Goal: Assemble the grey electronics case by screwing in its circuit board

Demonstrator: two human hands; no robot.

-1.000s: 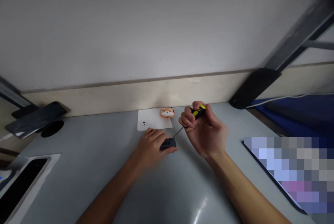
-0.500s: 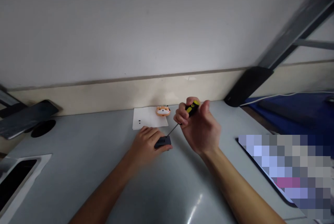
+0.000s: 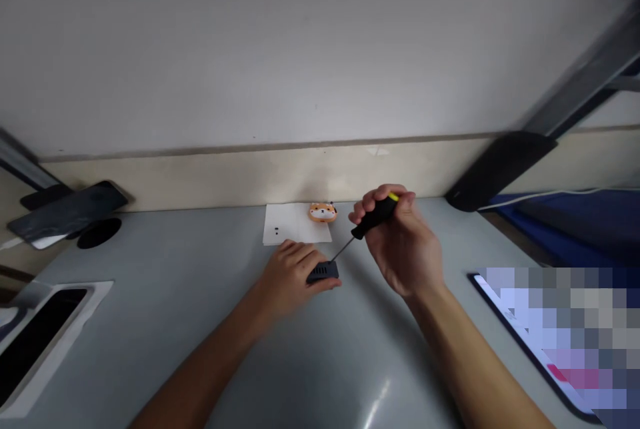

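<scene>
My left hand point(image 3: 295, 275) grips a small dark grey box with a row of slots point(image 3: 325, 271), fingers over its far side and thumb along the near side. In my right hand point(image 3: 405, 242) is a screwdriver point(image 3: 375, 217) with a black and yellow handle, held at a slant. Its thin shaft runs down to the left, and the tip meets the top of the box. Behind the box, a white sheet of paper point(image 3: 293, 222) lies on the desk with a few tiny dark pieces on it. An orange animal-face case point(image 3: 323, 212) sits on the paper's right side.
On the left stand a phone on a holder point(image 3: 75, 212) and, nearer, a black-screened device on white point(image 3: 45, 329). A lit tablet point(image 3: 540, 349), partly blurred out, lies at the right. A black cylinder-like object point(image 3: 500, 169) leans by the wall point(image 3: 250, 179).
The screwdriver handle has turned in my right hand, and my fingers now wrap further round it. The whole view has shifted slightly, while my left hand keeps its hold on the box.
</scene>
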